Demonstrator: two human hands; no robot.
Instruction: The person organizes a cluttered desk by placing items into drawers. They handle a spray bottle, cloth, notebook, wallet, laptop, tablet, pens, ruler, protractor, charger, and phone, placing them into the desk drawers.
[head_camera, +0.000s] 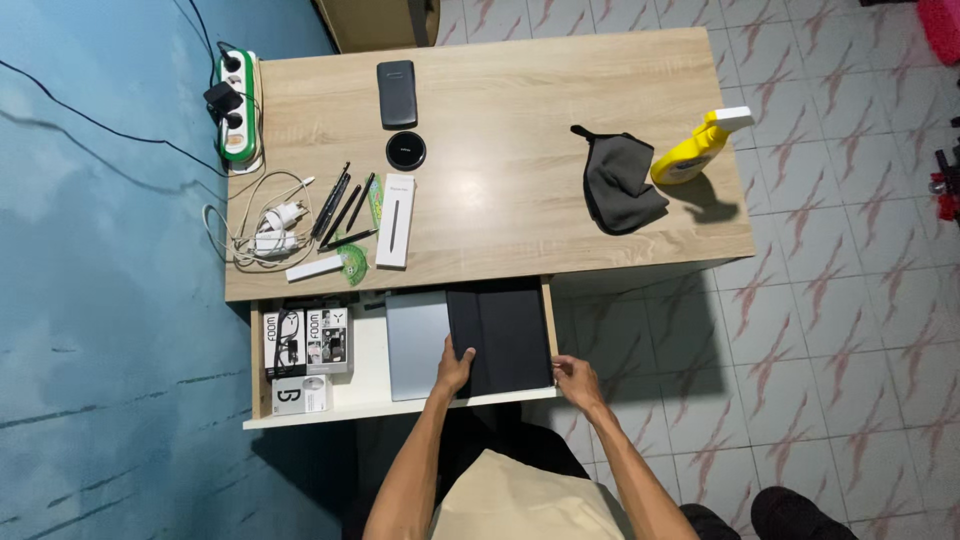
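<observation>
Both hands (455, 368) grip black folder (500, 338) in drawer (370, 395).

We see a home study corner: a pale wood-grain worktop (500, 200) on a patterned tiled floor (850, 300), with a white-and-green power strip (238, 108) and tangled white chargers (270, 230).

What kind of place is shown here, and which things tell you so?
Probably a home desk or study corner: a wooden desk with an open drawer, a power strip with chargers, pens, and both hands on a black tablet case.
</observation>
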